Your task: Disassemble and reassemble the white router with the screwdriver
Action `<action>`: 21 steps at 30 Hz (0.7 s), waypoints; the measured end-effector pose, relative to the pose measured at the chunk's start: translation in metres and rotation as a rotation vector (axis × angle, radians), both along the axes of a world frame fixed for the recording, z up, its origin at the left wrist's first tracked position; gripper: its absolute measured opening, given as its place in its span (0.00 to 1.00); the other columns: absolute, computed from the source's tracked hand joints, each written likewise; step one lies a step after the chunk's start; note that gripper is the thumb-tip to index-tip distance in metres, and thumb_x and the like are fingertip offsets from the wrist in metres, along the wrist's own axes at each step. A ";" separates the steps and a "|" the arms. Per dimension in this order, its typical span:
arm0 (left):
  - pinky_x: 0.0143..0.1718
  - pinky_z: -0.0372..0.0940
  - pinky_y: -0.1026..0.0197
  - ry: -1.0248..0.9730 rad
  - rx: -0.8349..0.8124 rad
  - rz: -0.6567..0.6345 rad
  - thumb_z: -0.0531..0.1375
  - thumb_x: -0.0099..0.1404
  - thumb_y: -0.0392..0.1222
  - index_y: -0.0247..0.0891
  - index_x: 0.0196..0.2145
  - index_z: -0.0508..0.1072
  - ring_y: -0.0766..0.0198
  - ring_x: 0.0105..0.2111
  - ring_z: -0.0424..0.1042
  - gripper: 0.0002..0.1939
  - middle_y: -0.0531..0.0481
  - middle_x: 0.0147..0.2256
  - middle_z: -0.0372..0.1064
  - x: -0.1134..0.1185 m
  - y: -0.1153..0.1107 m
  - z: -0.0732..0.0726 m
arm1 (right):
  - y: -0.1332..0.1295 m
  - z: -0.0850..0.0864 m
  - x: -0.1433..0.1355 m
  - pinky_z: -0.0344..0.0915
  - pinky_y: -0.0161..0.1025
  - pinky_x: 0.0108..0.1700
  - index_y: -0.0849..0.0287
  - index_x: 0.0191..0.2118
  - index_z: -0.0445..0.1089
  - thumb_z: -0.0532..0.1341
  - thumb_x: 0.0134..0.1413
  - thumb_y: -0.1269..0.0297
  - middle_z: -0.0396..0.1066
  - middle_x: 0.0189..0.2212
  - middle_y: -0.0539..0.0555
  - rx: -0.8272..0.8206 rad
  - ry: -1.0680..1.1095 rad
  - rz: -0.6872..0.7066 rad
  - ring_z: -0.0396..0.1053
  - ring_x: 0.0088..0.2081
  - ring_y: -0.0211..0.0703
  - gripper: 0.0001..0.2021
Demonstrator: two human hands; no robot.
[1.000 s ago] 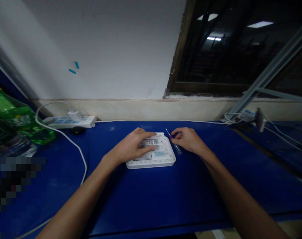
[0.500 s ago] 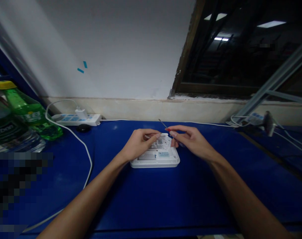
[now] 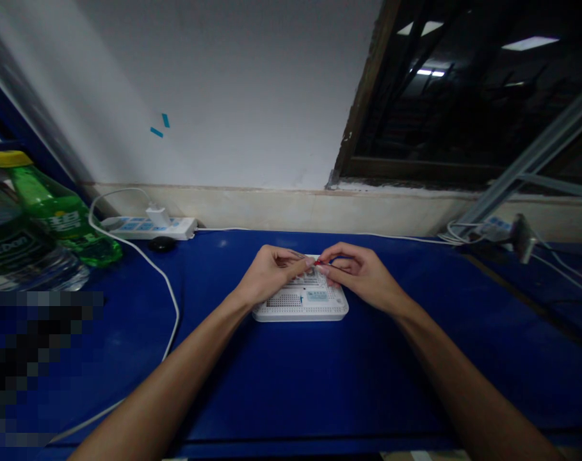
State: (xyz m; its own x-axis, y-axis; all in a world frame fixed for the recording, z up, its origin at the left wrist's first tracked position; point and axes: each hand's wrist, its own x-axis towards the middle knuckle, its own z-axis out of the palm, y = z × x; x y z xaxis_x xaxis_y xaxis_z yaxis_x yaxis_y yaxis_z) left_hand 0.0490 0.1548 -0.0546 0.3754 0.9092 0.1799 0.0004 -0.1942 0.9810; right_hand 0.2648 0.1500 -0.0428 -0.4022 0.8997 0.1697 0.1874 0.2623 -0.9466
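A white, flat, perforated case (image 3: 300,310) with rounded corners lies on the blue table, bearing a pale blue label and patterned panels. Over its upper left part rests my left hand (image 3: 273,274), fingers curled and thumb stretched toward the right; what the fingertips pinch, if anything, is hidden. Opposite it, my right hand (image 3: 360,272) pinches a thin screwdriver with a red part (image 3: 318,262) at the case's far edge. The fingertips of both hands nearly meet there. The screwdriver's tip and most of its handle cannot be made out.
Plastic bottles, one green (image 3: 63,214), stand at the left. A power strip (image 3: 175,227) with a white plug (image 3: 157,216) lies along the wall, a black mouse-like object (image 3: 161,244) before it. A white cable (image 3: 168,288) runs down the left. A phone-like object (image 3: 522,238) stands at right.
My right hand has moved slightly left, bringing the screwdriver's red part down toward my left fingertips. Its metal shaft, visible before pointing up and left, no longer shows clearly. My left hand stays on the case.
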 end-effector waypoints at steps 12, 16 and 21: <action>0.33 0.66 0.62 -0.247 0.029 0.171 0.69 0.59 0.46 0.37 0.32 0.79 0.65 0.28 0.71 0.10 0.50 0.28 0.75 0.015 0.001 0.000 | -0.003 0.013 0.007 0.64 0.34 0.27 0.58 0.44 0.76 0.70 0.52 0.57 0.73 0.25 0.49 0.031 -0.013 -0.008 0.67 0.25 0.35 0.15; 0.34 0.67 0.61 -0.270 0.056 0.191 0.69 0.60 0.47 0.36 0.31 0.78 0.66 0.28 0.71 0.11 0.50 0.28 0.74 0.020 0.000 0.001 | -0.003 0.017 0.013 0.64 0.33 0.26 0.58 0.46 0.77 0.69 0.52 0.59 0.76 0.32 0.52 0.049 -0.025 0.005 0.68 0.26 0.34 0.16; 0.34 0.66 0.61 -0.246 0.091 0.212 0.67 0.62 0.47 0.36 0.29 0.76 0.66 0.27 0.70 0.12 0.50 0.27 0.73 0.026 -0.003 0.002 | -0.002 0.020 0.020 0.62 0.31 0.23 0.57 0.49 0.77 0.68 0.54 0.58 0.78 0.33 0.54 0.062 -0.070 0.029 0.68 0.26 0.34 0.17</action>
